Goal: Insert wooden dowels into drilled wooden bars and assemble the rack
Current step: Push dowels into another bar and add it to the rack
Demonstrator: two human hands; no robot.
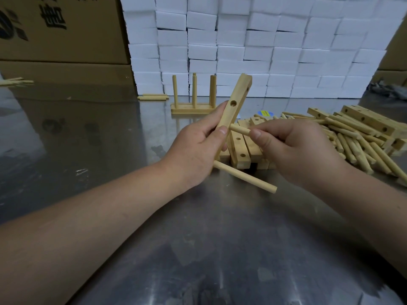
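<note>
A drilled bar point(236, 100), tilted toward one o'clock, is gripped in the left hand point(193, 148). A dowel point(240, 129) pinched by the right hand point(293, 148) is held at its side.

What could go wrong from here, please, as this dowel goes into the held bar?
1. The right hand pinches the dowel close to the thumb of the left hand on the bar; a skewed push might jam it or nip the thumb.
2. The inserted dowel juts low over the table and could knock it and loosen.
</note>
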